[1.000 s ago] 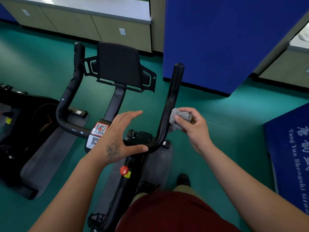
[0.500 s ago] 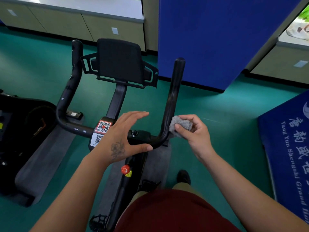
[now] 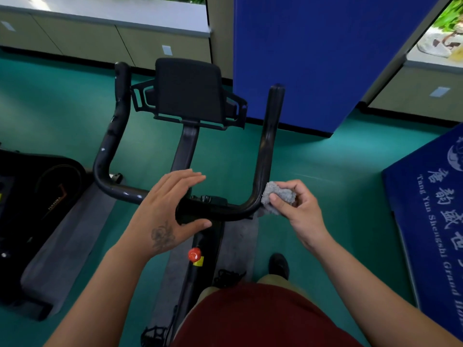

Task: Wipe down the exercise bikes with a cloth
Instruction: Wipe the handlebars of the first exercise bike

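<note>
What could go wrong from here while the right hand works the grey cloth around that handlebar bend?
The grey cloth is bunched small in the right hand, so it may skip much of the handlebar. The left hand is open around the centre bar without clearly gripping it, so the handlebar may not be steadied. The red knob sits just below that hand and could get bumped.

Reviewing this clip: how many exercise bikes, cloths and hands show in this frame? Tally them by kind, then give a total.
Exercise bikes: 2 (centre bike, second bike partly in view at the left edge)
Cloths: 1 (grey cloth)
Hands: 2 (left hand, right hand)
Total: 5
</note>
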The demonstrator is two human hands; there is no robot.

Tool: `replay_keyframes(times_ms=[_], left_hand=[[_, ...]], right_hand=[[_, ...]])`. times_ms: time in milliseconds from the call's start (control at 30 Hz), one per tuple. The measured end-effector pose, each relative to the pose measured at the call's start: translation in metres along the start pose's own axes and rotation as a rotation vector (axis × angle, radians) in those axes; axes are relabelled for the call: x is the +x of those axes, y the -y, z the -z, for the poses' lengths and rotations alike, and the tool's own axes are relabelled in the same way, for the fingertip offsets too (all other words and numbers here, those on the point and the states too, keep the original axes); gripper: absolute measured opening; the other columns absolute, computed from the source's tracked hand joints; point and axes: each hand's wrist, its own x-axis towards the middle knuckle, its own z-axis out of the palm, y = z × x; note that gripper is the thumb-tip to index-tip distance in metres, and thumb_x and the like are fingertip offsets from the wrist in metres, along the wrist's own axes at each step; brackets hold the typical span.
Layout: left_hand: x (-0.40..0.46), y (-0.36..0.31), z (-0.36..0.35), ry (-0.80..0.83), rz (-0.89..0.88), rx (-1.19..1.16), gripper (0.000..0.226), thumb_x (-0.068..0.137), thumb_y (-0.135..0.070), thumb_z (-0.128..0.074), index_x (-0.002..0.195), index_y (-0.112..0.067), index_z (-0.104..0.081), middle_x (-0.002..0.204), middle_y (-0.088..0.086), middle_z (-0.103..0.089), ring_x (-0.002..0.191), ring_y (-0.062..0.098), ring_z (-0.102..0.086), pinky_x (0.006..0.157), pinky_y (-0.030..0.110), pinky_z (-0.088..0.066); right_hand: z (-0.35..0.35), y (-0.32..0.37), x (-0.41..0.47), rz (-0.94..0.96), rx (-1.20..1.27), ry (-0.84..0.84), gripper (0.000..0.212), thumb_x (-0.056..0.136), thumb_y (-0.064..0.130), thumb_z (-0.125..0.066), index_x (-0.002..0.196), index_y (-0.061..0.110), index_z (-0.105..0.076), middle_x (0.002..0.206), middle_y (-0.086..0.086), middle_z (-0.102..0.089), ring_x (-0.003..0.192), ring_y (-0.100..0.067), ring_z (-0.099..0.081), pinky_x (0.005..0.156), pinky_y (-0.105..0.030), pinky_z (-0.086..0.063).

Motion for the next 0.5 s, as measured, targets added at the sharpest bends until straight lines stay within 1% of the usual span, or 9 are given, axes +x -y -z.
replay_keyframes(times_ms=[33, 67, 100, 167, 200, 233, 300, 400, 500], left_hand=[[-0.004, 0.003, 0.0, -0.024, 0.0, 0.004, 0.087, 0.085, -0.066, -0.075, 0.155, -0.02, -0.05, 0.155, -0.01, -0.05, 0.152, 0.011, -0.039, 0.126, 0.044, -0.037], [-0.008, 0.006, 0.0, -0.041, 0.005, 0.009, 0.088, 0.085, -0.065, -0.075, 0.155, -0.018, -0.05, 0.156, -0.009, -0.05, 0.153, 0.011, -0.039, 0.127, 0.042, -0.036], [-0.012, 0.01, 0.0, -0.052, 0.017, 0.01, 0.09, 0.084, -0.065, -0.075, 0.156, -0.017, -0.049, 0.157, -0.01, -0.048, 0.154, 0.011, -0.037, 0.128, 0.039, -0.032], [-0.019, 0.017, 0.0, -0.055, 0.064, -0.005, 0.098, 0.084, -0.068, -0.074, 0.16, -0.016, -0.042, 0.162, -0.013, -0.04, 0.157, 0.007, -0.029, 0.131, 0.027, -0.021], [-0.021, 0.02, 0.0, -0.048, 0.084, -0.011, 0.103, 0.083, -0.069, -0.074, 0.163, -0.016, -0.037, 0.164, -0.015, -0.035, 0.159, 0.006, -0.025, 0.131, 0.022, -0.016], [-0.024, 0.022, -0.001, -0.041, 0.088, -0.003, 0.107, 0.083, -0.071, -0.073, 0.165, -0.016, -0.033, 0.167, -0.014, -0.031, 0.161, 0.006, -0.02, 0.131, 0.02, -0.012], [-0.028, 0.025, -0.006, -0.034, 0.061, 0.036, 0.11, 0.085, -0.073, -0.071, 0.167, -0.012, -0.029, 0.173, -0.008, -0.027, 0.164, 0.01, -0.016, 0.133, 0.026, -0.011], [-0.028, 0.024, -0.011, -0.05, 0.034, 0.073, 0.112, 0.086, -0.075, -0.066, 0.165, -0.005, -0.03, 0.174, 0.0, -0.028, 0.165, 0.016, -0.015, 0.134, 0.037, -0.017], [-0.028, 0.021, -0.015, -0.05, 0.02, 0.172, 0.115, 0.088, -0.08, -0.059, 0.164, 0.0, -0.029, 0.174, 0.008, -0.027, 0.165, 0.022, -0.014, 0.133, 0.048, -0.022]], right_hand=[[-0.001, 0.002, 0.001, 0.007, -0.005, -0.005, 0.03, 0.076, 0.024, -0.083, 0.102, 0.017, -0.069, 0.101, 0.008, -0.076, 0.09, -0.011, -0.067, 0.085, -0.029, -0.058], [-0.002, 0.005, 0.004, 0.012, -0.001, -0.016, 0.029, 0.077, 0.022, -0.083, 0.102, 0.017, -0.07, 0.1, 0.009, -0.076, 0.091, -0.011, -0.067, 0.086, -0.029, -0.058], [-0.003, 0.007, 0.007, 0.016, 0.009, -0.034, 0.027, 0.079, 0.02, -0.083, 0.102, 0.017, -0.07, 0.101, 0.008, -0.076, 0.092, -0.012, -0.067, 0.088, -0.032, -0.057], [-0.006, 0.01, 0.012, 0.031, 0.018, -0.074, 0.025, 0.082, 0.018, -0.082, 0.103, 0.018, -0.071, 0.103, 0.002, -0.074, 0.093, -0.015, -0.067, 0.091, -0.039, -0.057], [-0.008, 0.011, 0.014, 0.038, 0.02, -0.088, 0.025, 0.082, 0.019, -0.082, 0.104, 0.018, -0.071, 0.102, 0.001, -0.074, 0.092, -0.015, -0.067, 0.091, -0.04, -0.057], [-0.01, 0.012, 0.014, 0.042, 0.024, -0.097, 0.026, 0.081, 0.022, -0.082, 0.103, 0.019, -0.071, 0.101, 0.001, -0.074, 0.092, -0.016, -0.067, 0.09, -0.04, -0.057], [-0.012, 0.01, 0.009, 0.04, 0.028, -0.108, 0.027, 0.08, 0.025, -0.082, 0.103, 0.019, -0.07, 0.1, 0.001, -0.073, 0.092, -0.017, -0.067, 0.091, -0.042, -0.056], [-0.014, 0.001, -0.003, 0.025, 0.032, -0.12, 0.027, 0.079, 0.024, -0.083, 0.103, 0.02, -0.07, 0.105, -0.002, -0.072, 0.096, -0.02, -0.066, 0.096, -0.049, -0.055], [-0.015, -0.008, -0.017, 0.022, 0.011, -0.113, 0.025, 0.079, 0.023, -0.084, 0.101, 0.022, -0.071, 0.106, -0.003, -0.073, 0.098, -0.022, -0.067, 0.098, -0.054, -0.054]])
